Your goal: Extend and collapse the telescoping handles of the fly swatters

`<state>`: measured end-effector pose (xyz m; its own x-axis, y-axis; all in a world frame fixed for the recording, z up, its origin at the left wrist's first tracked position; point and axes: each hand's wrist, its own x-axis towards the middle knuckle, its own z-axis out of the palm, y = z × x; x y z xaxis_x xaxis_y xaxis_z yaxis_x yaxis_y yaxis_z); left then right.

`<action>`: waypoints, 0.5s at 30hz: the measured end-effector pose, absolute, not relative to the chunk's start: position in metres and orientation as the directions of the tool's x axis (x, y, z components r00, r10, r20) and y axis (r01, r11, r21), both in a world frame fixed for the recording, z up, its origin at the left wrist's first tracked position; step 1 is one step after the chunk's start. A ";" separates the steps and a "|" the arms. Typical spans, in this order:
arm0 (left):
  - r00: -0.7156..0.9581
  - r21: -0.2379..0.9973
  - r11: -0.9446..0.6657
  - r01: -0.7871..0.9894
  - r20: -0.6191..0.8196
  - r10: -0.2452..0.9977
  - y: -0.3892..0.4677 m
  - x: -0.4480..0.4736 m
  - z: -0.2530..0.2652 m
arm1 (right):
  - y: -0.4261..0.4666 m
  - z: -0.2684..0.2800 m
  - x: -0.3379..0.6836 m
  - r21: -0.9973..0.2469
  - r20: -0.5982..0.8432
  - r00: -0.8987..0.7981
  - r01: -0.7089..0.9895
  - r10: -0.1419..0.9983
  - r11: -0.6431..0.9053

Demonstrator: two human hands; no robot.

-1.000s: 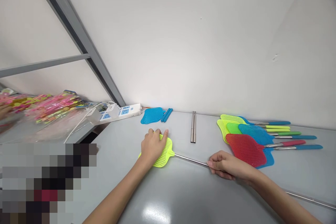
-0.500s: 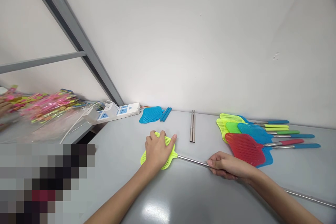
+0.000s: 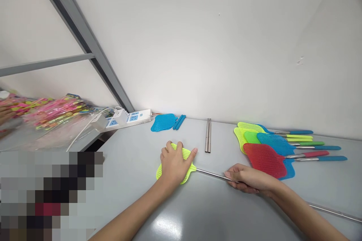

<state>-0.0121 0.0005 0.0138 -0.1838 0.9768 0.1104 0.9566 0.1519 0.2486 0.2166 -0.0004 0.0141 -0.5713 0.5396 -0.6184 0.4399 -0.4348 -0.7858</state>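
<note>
My right grip (image 3: 249, 179) was pinched around the thin metal rod (image 3: 210, 173), thumb against it and fingers curled below. My left grip (image 3: 174, 164) was spread wide, palm down over the yellow-green swatter head (image 3: 185, 153), its thumb reaching past the mesh. The swatter lay at the middle of the counter (image 3: 209, 211), head to the left, rod running right and slightly toward me. More thin metal showed beyond my right forearm, in line with the rod; I took it for the same one, hidden between.

I judged the whole thing light, the mesh bendy, the rod stiff but smooth enough to slip through loose fingers. The neck, where plastic met metal, seemed the firmest place to hold; tugging the mesh rim would probably flex it.

Farther back, two short metal tubes (image 3: 209, 135) lay side by side. To their left were a blue swatter head (image 3: 163, 122) and two blue handles (image 3: 181, 122), near a white power strip (image 3: 135, 119). A pile of coloured swatters (image 3: 264, 160) lay near my right wrist. The wall (image 3: 215, 45) closed the back edge; past the left edge were pink bagged goods (image 3: 56, 111) and another person's hand (image 3: 5, 116). The roomiest stretch was between my forearms.
</note>
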 end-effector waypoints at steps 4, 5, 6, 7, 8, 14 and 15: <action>-0.183 0.252 0.152 0.956 0.106 0.977 -0.001 -0.010 0.013 | 0.000 0.014 0.217 -0.773 -0.634 -0.559 0.456 0.534 -0.441; -0.184 0.254 0.152 0.955 0.107 0.977 -0.001 -0.009 0.013 | 0.000 0.014 0.217 -0.766 -0.643 -0.551 0.465 0.533 -0.444; -0.183 0.255 0.151 0.955 0.108 0.977 -0.001 -0.008 0.012 | 0.001 0.015 0.216 -0.761 -0.649 -0.543 0.471 0.533 -0.447; -0.182 0.257 0.149 0.955 0.109 0.977 -0.001 -0.007 0.012 | 0.001 0.015 0.216 -0.757 -0.653 -0.538 0.474 0.532 -0.450; -0.182 0.260 0.148 0.954 0.110 0.977 -0.001 -0.006 0.012 | 0.001 0.016 0.216 -0.754 -0.657 -0.533 0.475 0.533 -0.454; -0.161 0.297 0.129 0.946 0.086 0.983 -0.002 -0.005 0.013 | 0.000 0.015 0.216 -0.754 -0.657 -0.535 0.470 0.531 -0.459; -0.155 0.304 0.123 0.945 0.084 0.984 -0.002 -0.005 0.013 | 0.000 0.015 0.217 -0.761 -0.649 -0.544 0.465 0.532 -0.453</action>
<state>-0.0053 -0.0022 0.0131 -0.1552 0.9843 0.0837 0.9447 0.1231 0.3039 0.2167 0.0000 0.0147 -0.5442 0.5315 -0.6491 0.4651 -0.4528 -0.7607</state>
